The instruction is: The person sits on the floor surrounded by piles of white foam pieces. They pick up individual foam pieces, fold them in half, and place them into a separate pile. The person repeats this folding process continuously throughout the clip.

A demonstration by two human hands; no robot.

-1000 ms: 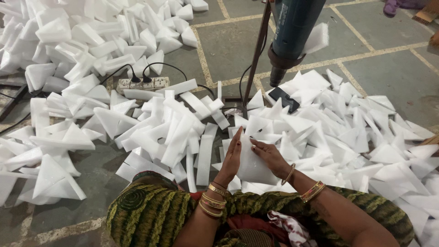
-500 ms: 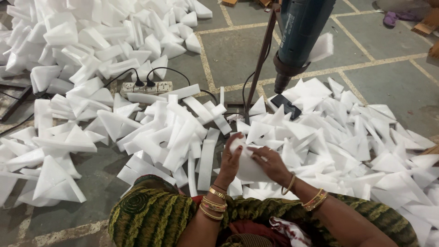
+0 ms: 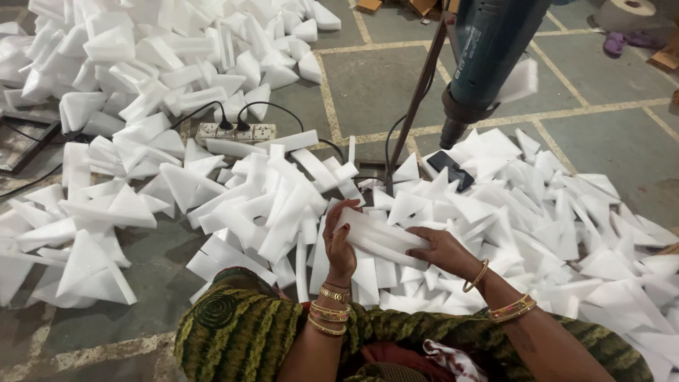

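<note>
A long white foam strip (image 3: 378,237) lies tilted between both my hands, just above my lap. My left hand (image 3: 340,244) grips its left end with the fingers curled over the top. My right hand (image 3: 440,249) presses on its right end. Both wrists carry gold bangles. A teal heat gun (image 3: 488,53) hangs nozzle-down on a thin metal stand (image 3: 417,92), beyond the strip and to the right.
White foam triangles and strips are heaped across the tiled floor: a big pile (image 3: 163,49) at the back left, another pile (image 3: 566,212) to the right. A white power strip (image 3: 235,131) with black cables lies behind. A small black object (image 3: 450,170) rests under the heat gun.
The foam piece has turned from upright in my hands to lying lengthwise across them. My hands have spread apart to its two ends.
</note>
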